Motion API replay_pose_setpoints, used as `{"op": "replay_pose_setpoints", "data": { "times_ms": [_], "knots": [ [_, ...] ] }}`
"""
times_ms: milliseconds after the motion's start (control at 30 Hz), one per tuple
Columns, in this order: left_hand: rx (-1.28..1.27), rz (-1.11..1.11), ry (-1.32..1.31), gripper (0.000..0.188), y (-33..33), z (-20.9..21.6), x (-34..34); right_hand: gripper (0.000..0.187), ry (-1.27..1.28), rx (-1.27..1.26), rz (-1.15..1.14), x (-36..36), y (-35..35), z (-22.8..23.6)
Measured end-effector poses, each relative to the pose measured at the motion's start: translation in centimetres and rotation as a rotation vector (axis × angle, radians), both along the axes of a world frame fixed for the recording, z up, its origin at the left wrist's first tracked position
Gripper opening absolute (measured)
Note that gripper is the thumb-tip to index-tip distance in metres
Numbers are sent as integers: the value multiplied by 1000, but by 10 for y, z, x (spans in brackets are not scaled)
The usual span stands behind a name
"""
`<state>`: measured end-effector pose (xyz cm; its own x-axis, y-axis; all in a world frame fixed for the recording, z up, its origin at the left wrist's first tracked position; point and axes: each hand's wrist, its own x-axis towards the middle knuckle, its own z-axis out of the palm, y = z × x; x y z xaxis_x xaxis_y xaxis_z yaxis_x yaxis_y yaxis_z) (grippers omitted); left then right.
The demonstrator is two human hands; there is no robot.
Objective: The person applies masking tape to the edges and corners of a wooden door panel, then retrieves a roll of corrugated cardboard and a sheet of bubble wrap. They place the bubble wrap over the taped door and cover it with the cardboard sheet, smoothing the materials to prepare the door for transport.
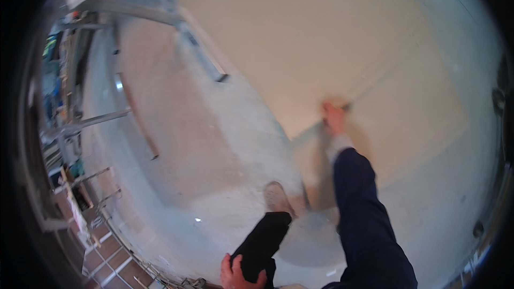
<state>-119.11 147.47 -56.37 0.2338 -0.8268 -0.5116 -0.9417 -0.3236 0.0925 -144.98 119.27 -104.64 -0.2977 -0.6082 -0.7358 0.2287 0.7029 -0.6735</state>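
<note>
Below, beige panel (321, 37), grey floor (241, 120)

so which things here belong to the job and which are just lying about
In use:
beige surface
right hand, down at it
small dark thing beside the hand, too blurred to name

Apparently not in use:
metal frame
clutter at the left edge

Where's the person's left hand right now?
In the head view, the left hand rests on the black trouser leg, at the bottom edge, just left of centre.
</note>
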Motion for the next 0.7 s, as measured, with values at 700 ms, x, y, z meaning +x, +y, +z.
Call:
{"op": "replay_pose_setpoints", "data": {
  "times_ms": [700],
  "knots": [
    [108, 1158, 1649, 51, -97, 221, -96, 21, -416, -379, -107, -51, 200, 663]
  ]
}}
